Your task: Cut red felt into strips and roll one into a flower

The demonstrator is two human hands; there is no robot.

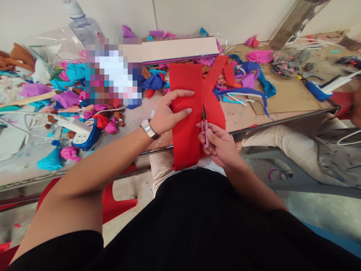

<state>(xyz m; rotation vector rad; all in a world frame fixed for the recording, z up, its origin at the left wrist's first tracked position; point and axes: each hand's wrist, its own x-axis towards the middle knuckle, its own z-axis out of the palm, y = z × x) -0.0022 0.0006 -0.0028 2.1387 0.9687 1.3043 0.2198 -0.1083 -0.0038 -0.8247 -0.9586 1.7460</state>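
A strip of red cloth (186,145) lies over the table's front edge, its lower end hanging toward my lap. My left hand (169,111) rests on its left side, thumb and index finger stretched out and spread; the other fingers are hidden. My right hand (221,145) grips a small pair of scissors (205,131) with pink handles. Their dark blades point away from me, at the cloth's right edge, where a narrower red piece (216,109) curves off to the right. More red strips (217,71) lie just beyond.
Scraps of coloured cloth (67,98) cover the left of the table, around a blue-and-white power strip (87,133). Behind stand a long pale box (180,49) and a clear bottle (84,28). Cardboard (293,94) lies to the right, near another person's leg (282,141).
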